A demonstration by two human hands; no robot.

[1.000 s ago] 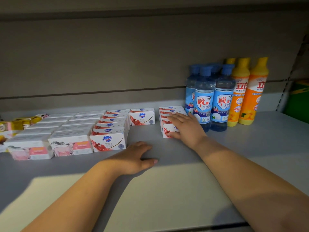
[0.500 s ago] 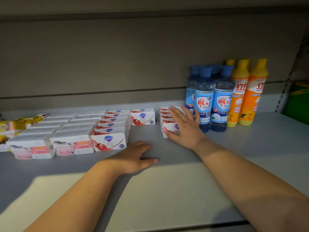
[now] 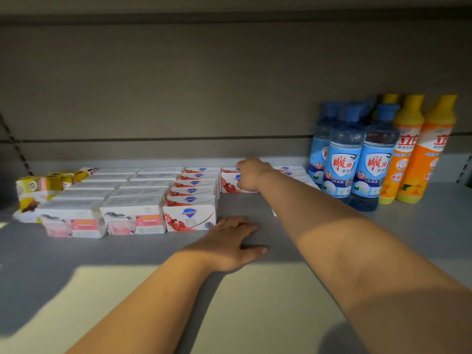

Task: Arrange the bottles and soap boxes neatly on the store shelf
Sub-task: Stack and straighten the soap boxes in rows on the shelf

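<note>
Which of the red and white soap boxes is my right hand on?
The single box at the back of the shelf, standing alone just right of the full row of the same boxes; your right hand covers its right end.

We see a matt, smooth grey shelf [image 3: 421, 226] that looks like painted metal, below a matt grey back panel [image 3: 178, 85]. The white-and-red cardboard soap boxes [image 3: 190, 217] carry a faint sheen; translucent blue plastic bottles [image 3: 343, 159] and opaque orange plastic bottles [image 3: 408, 149] wear glossy printed labels.
</note>
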